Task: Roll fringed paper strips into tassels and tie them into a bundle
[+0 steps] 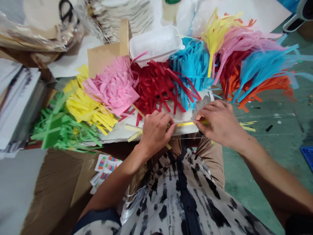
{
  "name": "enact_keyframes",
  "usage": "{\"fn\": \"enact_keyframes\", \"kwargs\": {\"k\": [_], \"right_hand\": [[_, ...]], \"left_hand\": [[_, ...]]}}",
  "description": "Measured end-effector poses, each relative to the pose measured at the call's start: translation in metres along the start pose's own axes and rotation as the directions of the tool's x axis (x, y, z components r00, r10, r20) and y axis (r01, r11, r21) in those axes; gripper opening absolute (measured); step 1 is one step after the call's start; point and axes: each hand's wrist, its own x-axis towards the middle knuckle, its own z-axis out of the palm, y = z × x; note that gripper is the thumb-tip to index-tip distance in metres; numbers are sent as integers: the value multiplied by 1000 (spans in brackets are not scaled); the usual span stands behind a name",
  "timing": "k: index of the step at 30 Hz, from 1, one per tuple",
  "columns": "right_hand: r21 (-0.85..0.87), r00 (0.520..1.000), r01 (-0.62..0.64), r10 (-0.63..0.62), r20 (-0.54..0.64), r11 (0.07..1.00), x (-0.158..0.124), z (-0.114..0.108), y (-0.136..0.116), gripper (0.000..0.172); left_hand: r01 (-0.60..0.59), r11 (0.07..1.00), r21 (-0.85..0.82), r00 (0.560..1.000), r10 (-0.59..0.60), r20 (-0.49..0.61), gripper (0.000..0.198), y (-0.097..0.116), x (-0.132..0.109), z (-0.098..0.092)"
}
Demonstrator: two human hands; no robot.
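A thin yellow strip [185, 124] is pinched by the left hand [157, 130] and the right hand [216, 122], with finger and thumb pressed together in each grip; it is held flat, side to side between them, by the near edge of the tabletop [118, 133]

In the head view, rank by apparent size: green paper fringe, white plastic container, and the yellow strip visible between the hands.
Largest to smallest:
1. Green paper fringe
2. White plastic container
3. Yellow strip, between left hand and right hand
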Motion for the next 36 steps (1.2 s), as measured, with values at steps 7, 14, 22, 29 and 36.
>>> {"fn": "enact_keyframes", "kwargs": {"k": [7,14,22,29,36], "right_hand": [[-125,988,86,-101,-119,988,-12,3,-17,17],[-94,973,141,-155,-171,986,-27,11,-19,28],[-116,984,124,-137,-111,985,-26,10,-23,28],[-68,976,178,-185,-118,982,-28,3,-16,26],[-102,947,276,-288,-142,956,-6,8,-20,26]], "left_hand": [[80,997,-9,996,-80,-37,18,6,-1,3],[137,972,192,987,-116,-113,21,-19,-19,-12],[-324,899,294,907,384,-176,25,14,-17,4],[-268,951,152,951,286,-114,26,-2,-18,16],[-255,962,102,952,268,-148,29,3,-32,14]]}}
